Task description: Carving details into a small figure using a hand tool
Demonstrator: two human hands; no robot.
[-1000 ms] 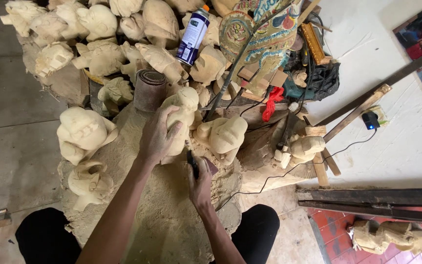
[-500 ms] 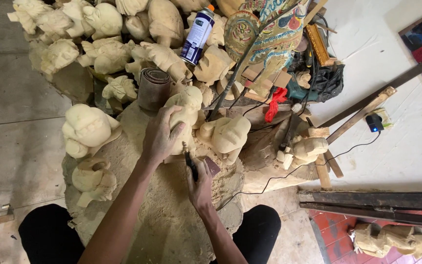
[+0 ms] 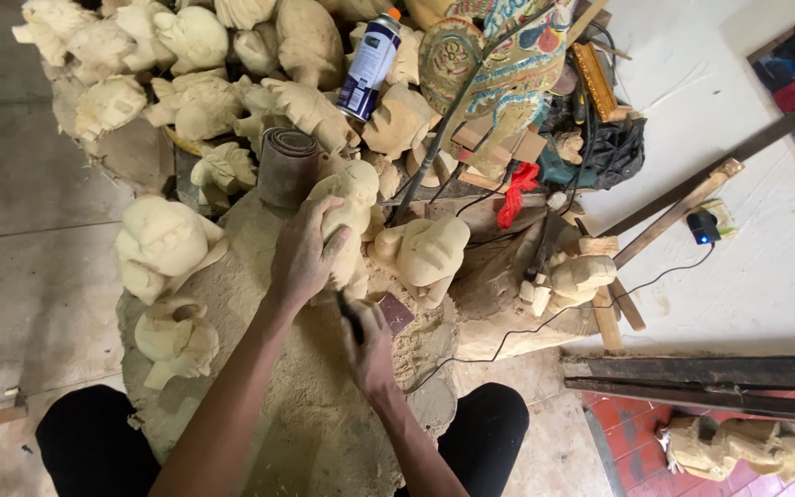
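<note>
While the left hand point(image 3: 304, 258) wraps its fingers around a pale wooden figure point(image 3: 350, 221) standing upright at the centre of the view, the right hand point(image 3: 370, 345) sits just below at about six o'clock from it, closed on a folded piece of sandpaper point(image 3: 392, 313) that presses against the figure's base. Both hands are clamped, close to each other yet not touching. Sawdust covers the surface point(image 3: 305, 423) under them. A second carved figure point(image 3: 425, 253) stands at three o'clock, just beside the held one. At eleven o'clock a roll of sandpaper point(image 3: 287, 166) stands on end, touching the pile of unpainted carvings point(image 3: 186, 55) behind it. A spray can point(image 3: 370, 64) leans among them at twelve o'clock. At nine o'clock rests a round-headed carving point(image 3: 163, 244), with a smaller one point(image 3: 175, 339) below it at about eight.
</note>
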